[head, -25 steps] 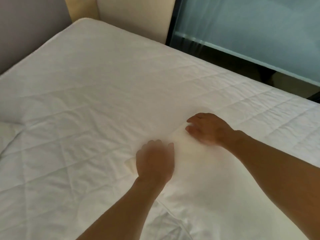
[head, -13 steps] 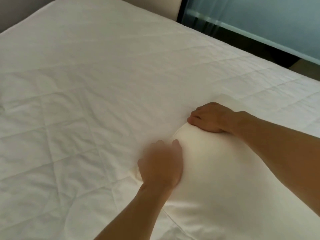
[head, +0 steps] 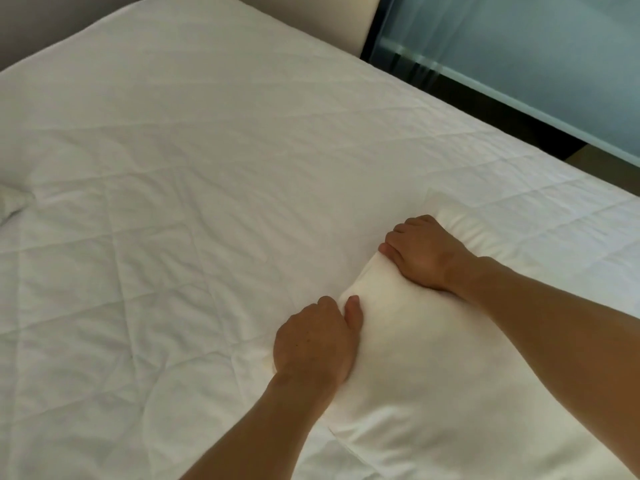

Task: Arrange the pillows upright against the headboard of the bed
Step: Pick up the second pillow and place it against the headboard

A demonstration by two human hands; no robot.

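A white pillow (head: 433,368) lies on the quilted white bed (head: 194,174) at the lower right, its far edge lifted off the mattress. My left hand (head: 315,341) grips that far edge near its left corner, fingers curled under and thumb on top. Farther along the same edge, my right hand (head: 422,251) is closed over it. The pillow's near end runs out of the frame. A beige padded panel (head: 311,15) stands behind the bed's far corner; I cannot tell if it is the headboard.
A grey wall (head: 45,19) borders the bed at the upper left. Past the bed's right side are a dark strip and a frosted glass panel (head: 540,53). A bunched bit of white fabric (head: 12,202) shows at the left edge.
Both hands have closed on the pillow's far edge and raised it off the mattress. The view has shifted slightly, and the pillow now bulges higher than a second ago.
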